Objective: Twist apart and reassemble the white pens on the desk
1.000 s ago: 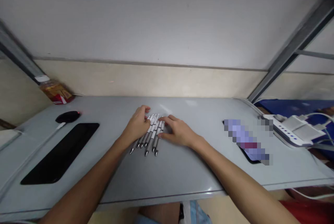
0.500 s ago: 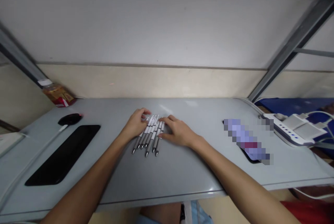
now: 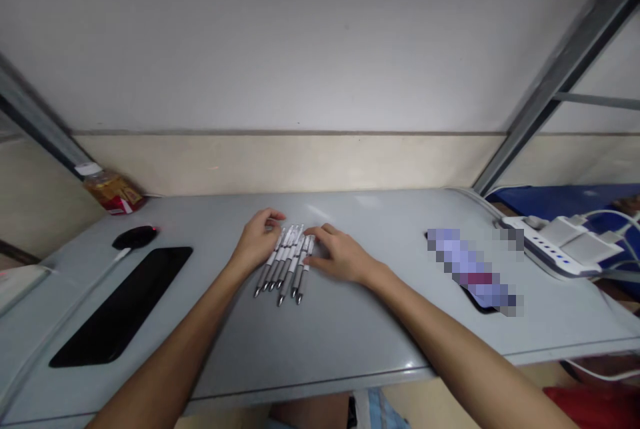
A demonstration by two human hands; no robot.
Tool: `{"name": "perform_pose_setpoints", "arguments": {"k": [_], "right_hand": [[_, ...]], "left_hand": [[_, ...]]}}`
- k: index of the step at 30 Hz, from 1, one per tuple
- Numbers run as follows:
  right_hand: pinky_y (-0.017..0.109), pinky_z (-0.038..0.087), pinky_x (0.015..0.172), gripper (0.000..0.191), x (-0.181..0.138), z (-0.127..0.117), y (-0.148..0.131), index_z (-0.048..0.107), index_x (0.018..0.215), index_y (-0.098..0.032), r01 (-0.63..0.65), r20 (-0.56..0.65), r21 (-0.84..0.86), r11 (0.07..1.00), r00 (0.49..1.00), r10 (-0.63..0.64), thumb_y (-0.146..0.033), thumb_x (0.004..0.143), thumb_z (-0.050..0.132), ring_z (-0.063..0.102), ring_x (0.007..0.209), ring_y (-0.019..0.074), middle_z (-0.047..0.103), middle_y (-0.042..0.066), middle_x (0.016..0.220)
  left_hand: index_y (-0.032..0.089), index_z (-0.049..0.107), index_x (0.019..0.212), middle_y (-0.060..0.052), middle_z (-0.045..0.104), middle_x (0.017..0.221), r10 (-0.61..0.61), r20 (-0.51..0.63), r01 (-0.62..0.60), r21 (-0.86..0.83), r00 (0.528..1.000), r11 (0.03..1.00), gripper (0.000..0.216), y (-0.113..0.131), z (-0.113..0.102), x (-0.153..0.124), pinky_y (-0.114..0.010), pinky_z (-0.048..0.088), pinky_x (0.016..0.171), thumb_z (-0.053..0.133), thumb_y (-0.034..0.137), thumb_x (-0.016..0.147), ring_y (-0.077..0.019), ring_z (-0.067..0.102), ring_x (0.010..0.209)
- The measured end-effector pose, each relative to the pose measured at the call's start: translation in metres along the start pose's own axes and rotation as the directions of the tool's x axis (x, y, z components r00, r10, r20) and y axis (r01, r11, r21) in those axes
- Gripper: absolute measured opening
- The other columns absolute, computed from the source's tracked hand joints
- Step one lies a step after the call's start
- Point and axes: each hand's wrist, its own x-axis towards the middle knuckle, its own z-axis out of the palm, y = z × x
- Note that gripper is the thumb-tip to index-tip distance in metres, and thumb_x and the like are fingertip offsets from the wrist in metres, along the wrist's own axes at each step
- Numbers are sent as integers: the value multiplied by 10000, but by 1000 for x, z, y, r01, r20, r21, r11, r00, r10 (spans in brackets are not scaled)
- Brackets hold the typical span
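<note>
Pixelated object [image 3: 471, 270] at right, pens' [image 3: 284, 270] top ends partly under fingers [image 3: 320, 234]

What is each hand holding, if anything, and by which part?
Nothing is gripped: the left hand and right hand flank the row of pens lying on the table, touching their white far ends.

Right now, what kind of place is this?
Probably a desk workstation in a home or dorm room, set against a plain wall. Signs: a computer mouse and a long black pad on the grey desk, a loaded power strip at its right end, and a row of pens mid-desk.
</note>
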Motion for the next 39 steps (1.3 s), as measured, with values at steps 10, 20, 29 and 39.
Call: {"name": "perform_pose_setpoints", "arguments": {"k": [10, 20, 29, 39], "right_hand": [[332, 434, 827, 478, 1, 3, 2, 493, 1278, -210, -23, -33, 11, 1000, 999, 23, -316, 834, 635, 562, 889, 181, 567, 81, 1077], [273, 425, 690, 411, 7, -16, 10, 551, 1181, -199, -204, -121, 384, 900, 956, 268, -385, 822, 623, 510, 718, 127, 570, 12, 867], [210, 346, 477, 400, 15, -26, 2, 549, 1141, -153, -86, -130, 953, 289, 749, 650, -182, 745, 502, 412, 519, 73, 599, 26, 840], [258, 472, 687, 359, 19, -16, -4, 508, 1096, -204, 197, -323, 945, 262, 704, 633, -153, 741, 505, 559, 706, 108, 558, 18, 883]], "left_hand": [[178, 602, 933, -31, 620, 842, 27, 8, -26, -69, 1000, 997, 273, 10, 2, -5, -253, 464, 623, 484, 227, 693, -166, 596, 752], [187, 589, 920, -52, 603, 966, 246, -34, -240, 129, 969, 962, 221, 25, -1, -12, -317, 486, 776, 457, 189, 743, -194, 588, 890], [214, 590, 992, -47, 635, 1025, 519, 248, -568, 206, 818, 797, 193, 60, 16, -45, -373, 389, 923, 497, 348, 889, -213, 546, 1015], [233, 622, 1066, -3, 692, 849, 402, 289, -437, 66, 869, 897, 272, 60, 32, -50, -316, 455, 804, 599, 319, 809, -178, 627, 821]]}}
